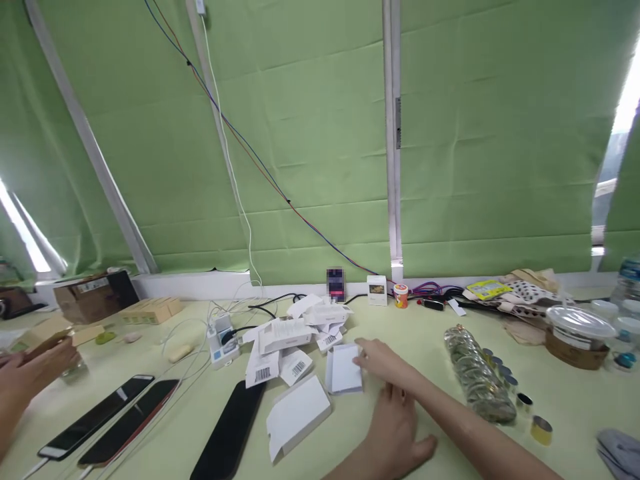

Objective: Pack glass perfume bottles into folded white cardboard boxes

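Observation:
My right hand (384, 363) reaches in from the lower right, its thumb and fingertips on the right edge of a small white cardboard box (345, 370) lying on the table. Below it is my left hand (393, 430), its thumb spread to the right and its fingertips partly covered by my right forearm; nothing shows in it. Left of the box lies a flattened white carton (299, 410). Behind them is a pile of white cartons and papers (285, 333), some with barcodes. A black phone (230, 430) lies left of the carton.
Two phones (97, 417) on cables lie at left, near a power strip (221, 343). Another person's hand (47, 367) is at the far left edge. At right stand a bag of round metallic pieces (477, 377), several small rings (541, 430) and a lidded tub (577, 337).

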Demonstrator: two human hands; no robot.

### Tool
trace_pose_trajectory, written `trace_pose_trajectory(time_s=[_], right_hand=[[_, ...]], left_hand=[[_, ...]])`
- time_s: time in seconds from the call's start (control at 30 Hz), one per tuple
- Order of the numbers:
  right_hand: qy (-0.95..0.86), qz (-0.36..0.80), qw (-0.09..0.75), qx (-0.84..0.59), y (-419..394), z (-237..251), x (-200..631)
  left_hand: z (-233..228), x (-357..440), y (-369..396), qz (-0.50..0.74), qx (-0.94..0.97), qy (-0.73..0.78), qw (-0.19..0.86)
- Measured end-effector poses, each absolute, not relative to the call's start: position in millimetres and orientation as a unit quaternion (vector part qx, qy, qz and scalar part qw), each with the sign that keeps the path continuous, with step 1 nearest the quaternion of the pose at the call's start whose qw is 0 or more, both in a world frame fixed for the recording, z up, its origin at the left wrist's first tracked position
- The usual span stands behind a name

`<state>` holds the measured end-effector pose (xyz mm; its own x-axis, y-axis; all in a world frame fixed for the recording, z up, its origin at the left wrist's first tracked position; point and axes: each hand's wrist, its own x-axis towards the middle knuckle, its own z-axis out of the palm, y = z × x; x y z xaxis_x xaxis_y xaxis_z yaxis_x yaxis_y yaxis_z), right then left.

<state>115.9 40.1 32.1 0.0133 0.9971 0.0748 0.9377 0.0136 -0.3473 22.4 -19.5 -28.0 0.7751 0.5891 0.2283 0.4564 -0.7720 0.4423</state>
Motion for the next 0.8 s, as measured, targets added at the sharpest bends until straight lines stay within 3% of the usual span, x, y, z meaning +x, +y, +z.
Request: trace_pose_trajectory(time_s=[0.33,0.8], right_hand=[[-0.610,-0.144,0.109,-0.772,186,70,210],[-0.650,-0.143,0.001,-0.746,209,61,227]], left_hand=[[-26,12,36,0.122,0.896,0.423,0.063],[-50,17,36,0.233,0.915,0.326,-0.038]])
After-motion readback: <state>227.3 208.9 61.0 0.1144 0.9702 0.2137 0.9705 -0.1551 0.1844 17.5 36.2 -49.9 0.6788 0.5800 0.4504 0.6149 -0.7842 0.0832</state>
